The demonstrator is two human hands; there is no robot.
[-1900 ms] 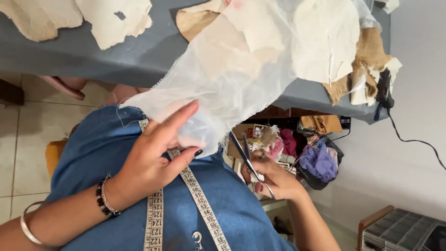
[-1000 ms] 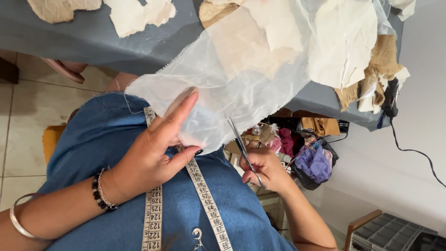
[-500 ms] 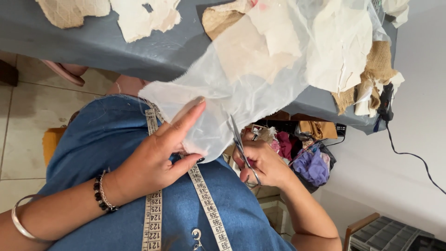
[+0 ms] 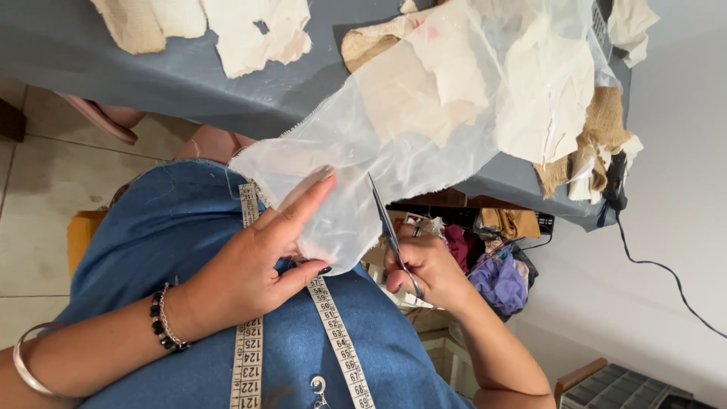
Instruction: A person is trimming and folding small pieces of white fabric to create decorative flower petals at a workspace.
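Observation:
My left hand (image 4: 254, 261) pinches the near corner of a sheer white fabric (image 4: 394, 144) that hangs off the grey table (image 4: 151, 68) over my lap. Its index finger lies stretched along the cloth. My right hand (image 4: 428, 269) grips a pair of scissors (image 4: 388, 223), and the blades cut into the fabric's right edge. A white measuring tape (image 4: 333, 326) hangs down my blue denim dress (image 4: 166, 227). Beaded and metal bracelets sit on my left wrist.
Cream and tan fabric scraps (image 4: 250, 30) lie on the table, with burlap pieces (image 4: 598, 129) at its right end. A box of coloured cloth (image 4: 496, 276) stands under the table. A black cable (image 4: 651, 257) trails along the white wall. A grey organiser (image 4: 628, 390) sits at the lower right.
The scissors have moved up and further into the fabric's edge. My left hand has shifted its hold slightly, keeping the cloth taut.

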